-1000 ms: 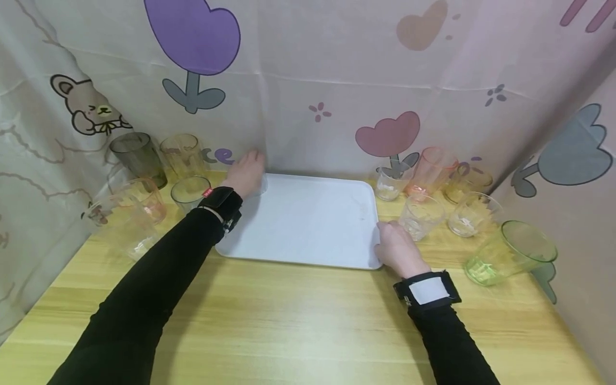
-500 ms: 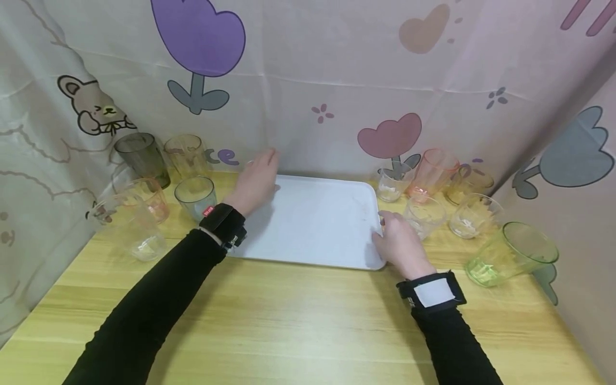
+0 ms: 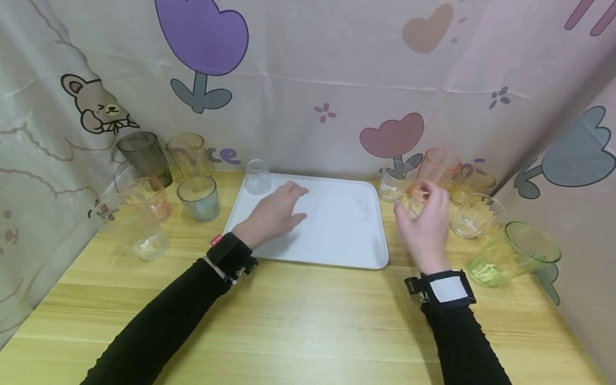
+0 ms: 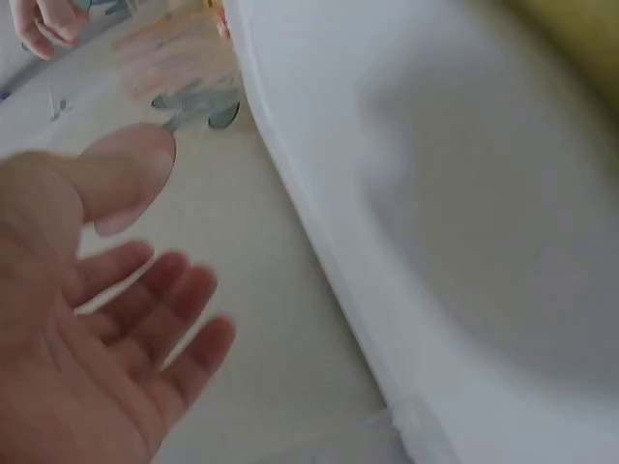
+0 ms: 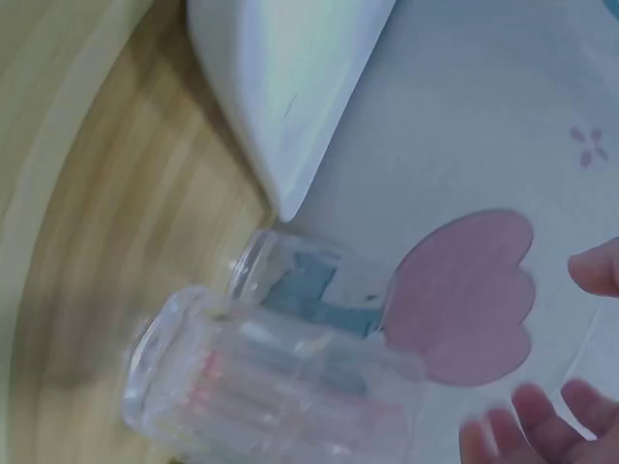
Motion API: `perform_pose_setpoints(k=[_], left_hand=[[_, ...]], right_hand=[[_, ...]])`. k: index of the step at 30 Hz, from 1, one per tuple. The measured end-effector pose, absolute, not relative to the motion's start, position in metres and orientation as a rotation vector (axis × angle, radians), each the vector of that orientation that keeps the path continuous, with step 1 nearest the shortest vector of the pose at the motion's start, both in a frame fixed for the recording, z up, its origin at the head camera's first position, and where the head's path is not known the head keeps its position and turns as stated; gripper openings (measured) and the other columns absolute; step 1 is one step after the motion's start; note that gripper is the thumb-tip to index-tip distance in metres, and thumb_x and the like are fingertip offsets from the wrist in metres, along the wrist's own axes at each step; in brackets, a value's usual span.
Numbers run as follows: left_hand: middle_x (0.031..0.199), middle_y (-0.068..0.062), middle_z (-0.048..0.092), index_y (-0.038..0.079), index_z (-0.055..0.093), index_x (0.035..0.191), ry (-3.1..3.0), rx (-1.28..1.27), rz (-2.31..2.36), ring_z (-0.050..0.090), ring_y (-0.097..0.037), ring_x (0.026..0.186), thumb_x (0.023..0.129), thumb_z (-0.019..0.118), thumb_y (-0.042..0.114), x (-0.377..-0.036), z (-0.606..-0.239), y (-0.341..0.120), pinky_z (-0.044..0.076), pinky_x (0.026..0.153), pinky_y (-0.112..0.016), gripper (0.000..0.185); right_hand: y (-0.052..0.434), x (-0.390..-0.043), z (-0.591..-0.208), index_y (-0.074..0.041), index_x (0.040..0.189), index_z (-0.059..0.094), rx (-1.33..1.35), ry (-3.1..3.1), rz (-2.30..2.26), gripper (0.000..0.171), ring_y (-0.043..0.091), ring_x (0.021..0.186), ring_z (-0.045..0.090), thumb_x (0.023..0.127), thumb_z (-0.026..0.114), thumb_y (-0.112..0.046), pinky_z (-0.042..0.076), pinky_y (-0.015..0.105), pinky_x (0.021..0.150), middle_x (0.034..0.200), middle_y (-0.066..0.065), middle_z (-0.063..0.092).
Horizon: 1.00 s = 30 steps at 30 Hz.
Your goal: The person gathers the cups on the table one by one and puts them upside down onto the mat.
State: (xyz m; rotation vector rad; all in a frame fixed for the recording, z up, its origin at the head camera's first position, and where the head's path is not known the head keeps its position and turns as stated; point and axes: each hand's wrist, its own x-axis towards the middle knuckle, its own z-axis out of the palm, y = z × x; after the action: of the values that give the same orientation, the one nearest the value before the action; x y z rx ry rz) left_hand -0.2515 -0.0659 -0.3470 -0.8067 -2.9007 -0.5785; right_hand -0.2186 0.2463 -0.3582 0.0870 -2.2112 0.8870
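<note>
Left hand (image 3: 274,214) hovers low over the white tray (image 3: 337,235), fingers spread, holding nothing. Right hand (image 3: 425,222), just right of the tray, fingers loosely extended, reaches a clear ribbed glass (image 3: 417,202); contact cannot be confirmed. Beyond the left fingertips, an inverted clear glass (image 3: 258,177) stands on the tray's far corner

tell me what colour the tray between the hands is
White, plain and unpatterned; the tray shows best in the head view.
</note>
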Motion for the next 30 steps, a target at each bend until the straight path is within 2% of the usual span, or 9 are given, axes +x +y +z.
perform_pose_setpoints(k=[2,5,9,14,18,22,30], left_hand=[[0.143,-0.015,0.055,0.003,0.051,0.148,-2.929,-0.879,-0.606,0.057,-0.029,0.129,0.099,0.071,0.024,-0.247,-0.354,-0.062,0.052,0.106,-0.042,0.057],[0.139,-0.01,0.058,0.005,0.055,0.145,-2.967,-1.004,-0.623,0.059,-0.023,0.125,0.1,0.07,0.026,-0.241,-0.365,-0.057,0.052,0.105,-0.038,0.052],[0.129,-0.005,0.062,0.008,0.063,0.138,-3.017,-1.144,-0.616,0.061,-0.017,0.11,0.098,0.073,0.029,-0.234,-0.375,-0.049,0.054,0.097,-0.033,0.045],[0.119,-0.001,0.064,0.012,0.07,0.127,-3.055,-1.243,-0.572,0.059,-0.014,0.097,0.096,0.076,0.027,-0.228,-0.378,-0.04,0.055,0.089,-0.032,0.035],[0.114,0.001,0.065,0.015,0.074,0.121,-3.031,-1.308,-0.527,0.061,-0.014,0.1,0.097,0.073,0.022,-0.225,-0.379,-0.037,0.055,0.09,-0.032,0.025],[0.111,0.002,0.067,0.015,0.076,0.118,-3.002,-1.359,-0.546,0.063,-0.015,0.102,0.099,0.069,0.018,-0.223,-0.379,-0.035,0.054,0.091,-0.032,0.02],[0.102,0.007,0.065,0.018,0.079,0.109,-2.979,-1.425,-0.57,0.062,-0.008,0.094,0.101,0.066,0.016,-0.224,-0.383,-0.033,0.053,0.084,-0.025,0.015]], right_hand=[[0.252,-0.22,-0.36,0.008,0.143,0.043,0.037,-2.194,0.908,0.069,0.04,0.132,0.043,0.087,0.079,-0.011,0.037,0.051,0.11,0.143,0.027,0.044],[0.26,-0.222,-0.363,0.002,0.153,0.033,-0.049,-2.188,0.974,0.085,0.032,0.146,0.029,0.086,0.082,-0.017,0.027,0.047,0.123,0.158,0.02,0.029],[0.267,-0.222,-0.368,-0.007,0.161,0.017,-0.153,-2.184,1.087,0.106,0.022,0.152,0.015,0.083,0.087,-0.024,0.02,0.04,0.126,0.166,0.011,0.012],[0.271,-0.223,-0.375,-0.018,0.164,0.002,-0.3,-2.154,1.297,0.122,0.018,0.153,0.011,0.08,0.09,-0.029,0.013,0.034,0.125,0.166,0.007,0.006],[0.273,-0.225,-0.378,-0.027,0.164,-0.002,-0.411,-2.085,1.51,0.128,0.018,0.154,0.012,0.078,0.092,-0.03,0.014,0.035,0.126,0.165,0.002,0.01],[0.273,-0.225,-0.38,-0.032,0.163,-0.002,-0.479,-1.991,1.665,0.13,0.019,0.153,0.014,0.076,0.094,-0.025,0.023,0.041,0.125,0.163,0.001,0.013],[0.272,-0.225,-0.385,-0.031,0.163,-0.007,-0.603,-1.98,1.797,0.129,0.021,0.15,0.018,0.079,0.09,-0.013,0.032,0.039,0.121,0.166,0.006,0.015]])
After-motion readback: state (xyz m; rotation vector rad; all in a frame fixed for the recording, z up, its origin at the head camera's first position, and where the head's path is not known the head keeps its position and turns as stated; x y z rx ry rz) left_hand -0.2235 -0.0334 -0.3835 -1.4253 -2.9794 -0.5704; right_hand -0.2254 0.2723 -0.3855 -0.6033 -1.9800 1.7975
